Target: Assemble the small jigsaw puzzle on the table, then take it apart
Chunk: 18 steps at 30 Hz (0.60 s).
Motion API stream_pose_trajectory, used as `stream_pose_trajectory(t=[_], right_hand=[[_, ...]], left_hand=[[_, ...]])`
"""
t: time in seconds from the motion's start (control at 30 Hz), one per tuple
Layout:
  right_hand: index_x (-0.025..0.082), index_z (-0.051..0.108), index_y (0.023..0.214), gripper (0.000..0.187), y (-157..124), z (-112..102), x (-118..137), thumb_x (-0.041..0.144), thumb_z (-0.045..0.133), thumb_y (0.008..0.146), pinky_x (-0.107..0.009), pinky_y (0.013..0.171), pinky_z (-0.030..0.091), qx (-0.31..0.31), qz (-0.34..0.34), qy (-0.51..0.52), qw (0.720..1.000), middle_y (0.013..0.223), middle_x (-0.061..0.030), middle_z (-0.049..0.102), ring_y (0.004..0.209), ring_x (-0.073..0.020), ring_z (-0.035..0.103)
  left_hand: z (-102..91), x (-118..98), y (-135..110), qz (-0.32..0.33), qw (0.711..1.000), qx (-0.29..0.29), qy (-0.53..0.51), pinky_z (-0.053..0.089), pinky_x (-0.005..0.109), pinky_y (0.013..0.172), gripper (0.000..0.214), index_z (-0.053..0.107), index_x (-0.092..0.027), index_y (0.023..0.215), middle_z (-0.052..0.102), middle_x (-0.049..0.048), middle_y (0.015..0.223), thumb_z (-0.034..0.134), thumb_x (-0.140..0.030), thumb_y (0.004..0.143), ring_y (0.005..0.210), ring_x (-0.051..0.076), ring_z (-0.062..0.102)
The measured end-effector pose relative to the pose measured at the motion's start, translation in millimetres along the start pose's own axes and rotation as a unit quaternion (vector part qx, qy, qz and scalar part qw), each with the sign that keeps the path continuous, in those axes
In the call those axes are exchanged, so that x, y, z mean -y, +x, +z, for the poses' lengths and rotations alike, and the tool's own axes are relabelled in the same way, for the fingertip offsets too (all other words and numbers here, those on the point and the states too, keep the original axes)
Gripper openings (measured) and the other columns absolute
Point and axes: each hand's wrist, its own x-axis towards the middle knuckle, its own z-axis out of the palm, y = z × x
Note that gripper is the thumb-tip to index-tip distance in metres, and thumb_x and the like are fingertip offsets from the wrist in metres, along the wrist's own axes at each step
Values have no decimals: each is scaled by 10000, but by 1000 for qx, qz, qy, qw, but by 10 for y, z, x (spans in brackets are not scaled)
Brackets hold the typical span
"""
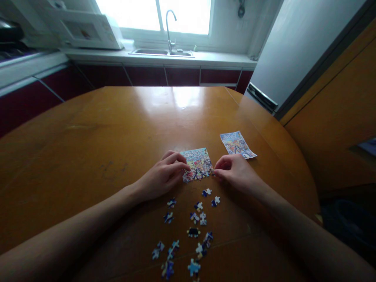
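A partly assembled jigsaw puzzle (198, 163) lies flat on the wooden table, with a colourful crowded picture. My left hand (167, 170) rests at its left edge, fingers stretched over the border and touching it. At the lower right corner, my right hand (233, 170) pinches a small puzzle piece (213, 172) between thumb and forefinger, against the puzzle's edge; the fingertips hide part of it. Several loose puzzle pieces (194, 232) are scattered on the table between my forearms. Behind my right hand lies a printed picture sheet (237, 144) with a similar design.
The round wooden table (102, 125) fills most of the view. Beyond it are a counter with a sink (152, 51) and faucet (168, 31), plus a white microwave (85, 31). A refrigerator (296, 47) stands at the right.
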Motion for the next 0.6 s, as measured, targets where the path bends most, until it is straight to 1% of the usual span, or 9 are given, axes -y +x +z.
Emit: stream_pose_trajectory(t=[0.13, 0.23, 0.6], right_hand=[[134, 710, 739, 41, 11, 45, -22, 147, 689, 771, -265, 529, 478, 2, -2, 6, 1000, 655, -57, 710, 555, -141, 623], [132, 715, 742, 48, 28, 62, -34, 158, 690, 774, -265, 532, 477, -2, -9, 3, 1000, 675, -65, 719, 559, -138, 623], [142, 744, 731, 73, 26, 87, 1, 194, 713, 772, -269, 551, 469, -25, -20, -57, 998, 698, -73, 733, 604, -152, 640]], left_hand=[[8, 6, -5, -1, 1000, 2, 4, 468, 370, 926, 203, 684, -219, 1080, 604, 70, 1061, 534, -154, 960, 1050, 211, 510], [13, 8, -4, -2, 1000, 2, 5, 473, 372, 919, 205, 689, -225, 1075, 610, 70, 1058, 532, -161, 960, 1049, 214, 510], [4, -4, 4, -3, 1000, 7, 2, 480, 384, 921, 208, 700, -227, 1067, 616, 76, 1061, 526, -171, 967, 1048, 218, 514]])
